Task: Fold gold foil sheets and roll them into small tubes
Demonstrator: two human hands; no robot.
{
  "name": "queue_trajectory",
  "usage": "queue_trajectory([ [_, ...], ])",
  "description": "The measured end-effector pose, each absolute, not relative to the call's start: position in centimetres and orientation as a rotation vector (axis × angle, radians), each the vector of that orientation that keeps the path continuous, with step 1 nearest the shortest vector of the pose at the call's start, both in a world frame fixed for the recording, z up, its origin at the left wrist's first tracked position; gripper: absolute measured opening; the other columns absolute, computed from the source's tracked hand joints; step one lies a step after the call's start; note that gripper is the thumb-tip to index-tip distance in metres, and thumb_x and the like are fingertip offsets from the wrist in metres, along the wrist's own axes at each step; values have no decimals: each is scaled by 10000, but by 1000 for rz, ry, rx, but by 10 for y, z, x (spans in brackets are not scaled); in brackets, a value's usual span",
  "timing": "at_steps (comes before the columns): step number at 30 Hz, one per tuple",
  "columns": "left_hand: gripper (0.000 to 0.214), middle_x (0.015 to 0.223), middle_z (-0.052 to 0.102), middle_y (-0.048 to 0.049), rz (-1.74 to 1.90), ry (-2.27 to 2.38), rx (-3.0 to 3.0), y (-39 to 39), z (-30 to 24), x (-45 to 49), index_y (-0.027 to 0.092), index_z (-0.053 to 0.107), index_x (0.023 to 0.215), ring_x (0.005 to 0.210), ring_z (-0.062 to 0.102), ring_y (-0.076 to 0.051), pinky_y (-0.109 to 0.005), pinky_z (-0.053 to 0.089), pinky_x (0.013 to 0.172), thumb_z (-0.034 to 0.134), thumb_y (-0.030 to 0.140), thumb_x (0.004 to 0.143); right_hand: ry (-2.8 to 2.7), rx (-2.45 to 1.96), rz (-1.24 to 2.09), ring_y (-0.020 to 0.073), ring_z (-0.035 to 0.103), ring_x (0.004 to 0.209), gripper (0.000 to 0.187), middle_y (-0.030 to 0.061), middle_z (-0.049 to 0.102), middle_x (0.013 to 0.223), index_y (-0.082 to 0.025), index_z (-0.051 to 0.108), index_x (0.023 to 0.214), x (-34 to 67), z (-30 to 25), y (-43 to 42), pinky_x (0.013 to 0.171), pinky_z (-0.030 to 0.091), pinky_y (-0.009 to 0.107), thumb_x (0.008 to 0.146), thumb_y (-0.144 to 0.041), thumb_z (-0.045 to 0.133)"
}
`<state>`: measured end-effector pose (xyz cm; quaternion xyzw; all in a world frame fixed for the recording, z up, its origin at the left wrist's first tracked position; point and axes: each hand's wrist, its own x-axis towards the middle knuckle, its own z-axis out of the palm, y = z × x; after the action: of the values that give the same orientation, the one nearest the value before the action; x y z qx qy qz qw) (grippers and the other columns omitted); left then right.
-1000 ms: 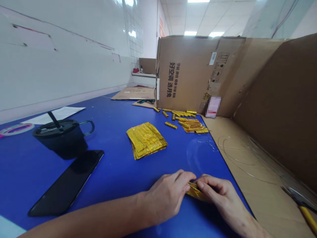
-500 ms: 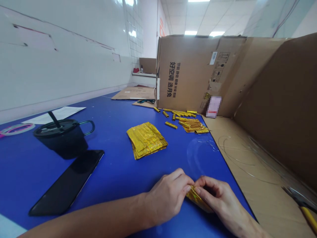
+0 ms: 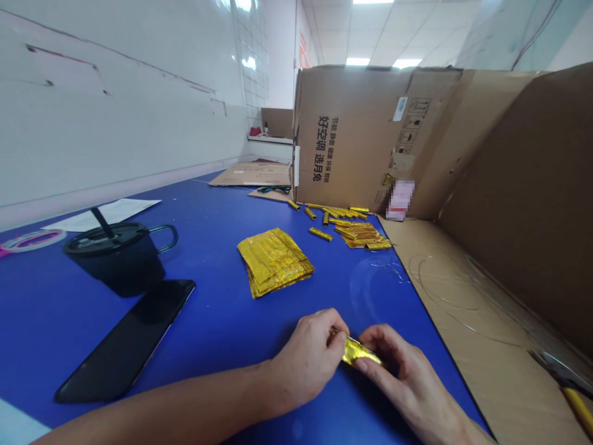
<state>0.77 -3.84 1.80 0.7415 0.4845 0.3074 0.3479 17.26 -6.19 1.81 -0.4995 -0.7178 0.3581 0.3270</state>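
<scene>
A piece of gold foil paper (image 3: 360, 353), partly rolled or folded, spans the gap between my two hands near the front of the blue table. My left hand (image 3: 311, 353) pinches its left end between thumb and curled fingers. Thumb and fingers of my right hand (image 3: 402, 364) close around its right part, hiding that end. Beyond my hands lies a stack of flat gold foil sheets (image 3: 274, 259). Several small rolled gold foil tubes (image 3: 320, 234) are scattered farther back, by more gold foil sheets (image 3: 359, 233).
At left stand a dark lidded mug with a straw (image 3: 118, 256), a black phone (image 3: 130, 340), a paper sheet (image 3: 111, 213) and tape rolls (image 3: 37, 241). A large cardboard box (image 3: 356, 136) walls off the back and right. Pliers (image 3: 565, 377) and loose thin wire (image 3: 445, 303) lie at right.
My left hand has shifted slightly left and up, and the gap between my hands has widened. More of the gold foil paper shows between them, turned more level.
</scene>
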Motion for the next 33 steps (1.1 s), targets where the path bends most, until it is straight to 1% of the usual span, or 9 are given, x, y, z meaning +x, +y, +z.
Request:
queue_trajectory([
  [3,133,466,467,57,778,1224,1729,-37,10,9,168,520,750,430,460,-86,-175,336,419,387,175,747,-1871,-1350,854,111,455,538,148,-22,524,620,-209,509,702,173,16,-61,503,382,209,744,-348,539],
  [7,143,455,461,61,783,1165,1607,-36,4,10,162,516,773,383,443,-77,-159,316,362,379,197,753,-1873,-1380,843,111,438,538,177,-26,510,596,-207,483,681,175,14,-60,496,364,210,768,-359,510],
  [20,126,466,474,51,818,1021,1520,-40,10,9,143,496,760,387,436,-62,-152,357,381,402,225,776,-1821,-1342,898,111,437,539,219,-26,495,587,-206,459,675,176,12,-60,520,365,213,820,-368,428],
  [24,93,511,495,44,822,1040,1547,-41,9,12,146,500,788,448,482,-78,-162,374,409,476,215,729,-1823,-1345,899,107,433,522,237,-28,494,574,-203,441,685,176,10,-59,501,365,213,830,-387,403],
  [27,81,498,490,48,819,1054,1556,-41,8,12,152,494,784,435,474,-78,-167,374,409,443,191,734,-1829,-1347,893,102,434,516,246,-30,482,563,-201,429,666,176,8,-58,500,368,214,829,-384,409],
  [29,90,487,484,51,808,1058,1559,-41,7,12,157,489,780,419,464,-78,-173,376,407,411,188,747,-1806,-1335,913,103,447,517,208,-30,485,577,-196,453,728,176,7,-58,499,377,215,827,-376,417],
  [30,92,491,486,50,803,1062,1579,-40,8,11,159,489,780,421,466,-79,-176,376,409,407,188,749,-1793,-1324,931,104,457,518,188,-31,489,589,-192,470,805,176,7,-58,500,385,216,828,-372,419],
  [32,91,502,487,49,801,1069,1657,-40,9,9,163,491,777,437,476,-82,-178,375,424,406,183,752,-1808,-1300,969,110,474,527,228,-30,508,616,-191,468,973,176,7,-58,509,403,219,827,-362,426],
  [33,89,510,487,47,803,1069,1711,-40,11,9,165,494,772,448,480,-82,-179,374,435,408,178,752,-1848,-1288,976,112,481,539,236,-25,521,629,-195,478,992,176,8,-58,517,407,219,827,-356,430],
])
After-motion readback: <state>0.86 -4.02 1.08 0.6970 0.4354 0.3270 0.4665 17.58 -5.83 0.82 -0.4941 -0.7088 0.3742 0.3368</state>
